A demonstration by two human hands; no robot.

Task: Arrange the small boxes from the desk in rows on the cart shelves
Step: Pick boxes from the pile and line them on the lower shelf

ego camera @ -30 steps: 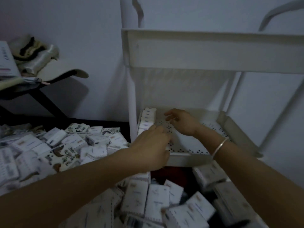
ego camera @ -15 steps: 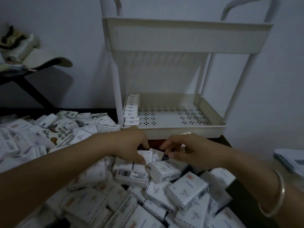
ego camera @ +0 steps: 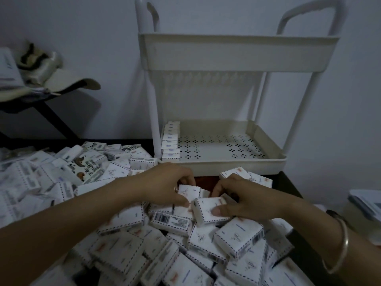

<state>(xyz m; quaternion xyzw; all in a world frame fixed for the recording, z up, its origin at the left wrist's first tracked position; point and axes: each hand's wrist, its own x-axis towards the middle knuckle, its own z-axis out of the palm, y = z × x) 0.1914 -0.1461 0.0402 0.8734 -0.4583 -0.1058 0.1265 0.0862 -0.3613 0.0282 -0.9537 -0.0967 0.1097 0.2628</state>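
Both hands work in the heap of small boxes (ego camera: 237,238) covering the dark desk (ego camera: 288,182). The left hand (ego camera: 165,183) is curled round one box (ego camera: 188,192), thumb beneath it. The right hand (ego camera: 245,200) pinches a second box (ego camera: 207,211), thumb on its near face. One row of boxes (ego camera: 170,142) stands along the left wall of the cart's lower shelf (ego camera: 272,141). The upper shelf (ego camera: 237,52) hides its contents.

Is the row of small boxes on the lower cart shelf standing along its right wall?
No, the row of small boxes stands against the left wall of the lower cart shelf.
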